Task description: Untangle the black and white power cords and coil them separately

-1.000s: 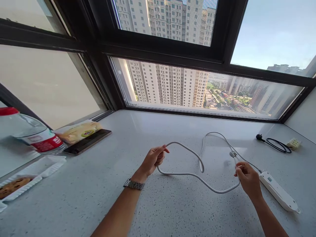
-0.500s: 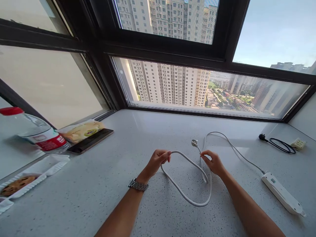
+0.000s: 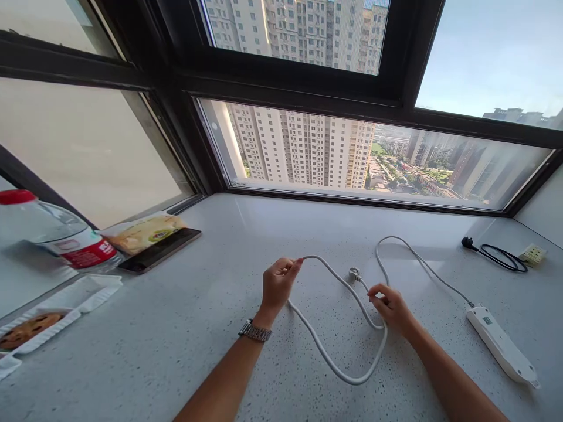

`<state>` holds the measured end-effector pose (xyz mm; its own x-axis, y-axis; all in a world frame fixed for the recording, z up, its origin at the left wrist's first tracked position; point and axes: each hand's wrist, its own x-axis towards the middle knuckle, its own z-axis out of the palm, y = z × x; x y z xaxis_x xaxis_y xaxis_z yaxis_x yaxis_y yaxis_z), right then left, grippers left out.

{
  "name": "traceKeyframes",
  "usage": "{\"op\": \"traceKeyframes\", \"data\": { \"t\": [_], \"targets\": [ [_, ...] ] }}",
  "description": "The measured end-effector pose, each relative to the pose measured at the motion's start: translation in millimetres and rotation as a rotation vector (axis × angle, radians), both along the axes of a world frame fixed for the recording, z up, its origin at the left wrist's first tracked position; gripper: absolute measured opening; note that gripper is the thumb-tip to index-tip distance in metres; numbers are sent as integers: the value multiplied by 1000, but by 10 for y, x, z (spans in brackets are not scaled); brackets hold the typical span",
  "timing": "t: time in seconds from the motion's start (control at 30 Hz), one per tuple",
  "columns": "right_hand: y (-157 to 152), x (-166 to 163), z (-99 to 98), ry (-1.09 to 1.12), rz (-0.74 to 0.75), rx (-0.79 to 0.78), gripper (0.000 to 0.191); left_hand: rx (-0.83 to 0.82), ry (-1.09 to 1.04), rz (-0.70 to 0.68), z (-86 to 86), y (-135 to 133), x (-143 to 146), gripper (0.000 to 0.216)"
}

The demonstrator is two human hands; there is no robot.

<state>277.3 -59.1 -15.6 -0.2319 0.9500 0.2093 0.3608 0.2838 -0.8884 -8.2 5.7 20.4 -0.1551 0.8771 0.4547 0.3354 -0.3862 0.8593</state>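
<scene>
My left hand (image 3: 280,285), with a metal watch at its wrist, is closed on a bend of the white power cord (image 3: 333,367). My right hand (image 3: 393,306) pinches the same cord near its plug end. Just left of those fingers, the white plug (image 3: 354,274) points up and away from me. Between my hands the cord makes a wide loop that hangs toward me. From my right hand it curves back, then runs right to the white power strip (image 3: 502,344), which lies on the speckled countertop (image 3: 211,351).
At the left are a bottle (image 3: 83,243) with a red cap, a snack packet (image 3: 147,231), a dark phone (image 3: 160,251) and a plastic tray (image 3: 88,296) holding a cookie (image 3: 29,332). A coiled black cable (image 3: 501,259) and a small cream adapter (image 3: 533,255) lie far right. Windows border the back.
My left hand has risen slightly with its bend of cord. My right hand has shifted right and a little toward me, drawing the plug along. The loop sits lower and wider.
</scene>
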Motion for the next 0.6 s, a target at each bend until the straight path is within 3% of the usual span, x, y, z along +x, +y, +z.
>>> {"op": "traceKeyframes", "data": {
  "t": [0.13, 0.23, 0.4, 0.6],
  "targets": [
    [-71, -66, 2, 102, -42, -84, 28, 81, 311, 118, -38, -8, 33, 29],
    [-114, -156, 22, 131, -15, -154, 31, 96, 425, 167, -89, 7, 45, 33],
    [-160, -225, 49, 149, 107, -290, 21, 48, 409, 296, -152, 134, -138, 38],
    [-129, -154, 115, -52, -72, -95, 8, -1, 260, 528, -173, 325, -539, 34]
  ]
}}
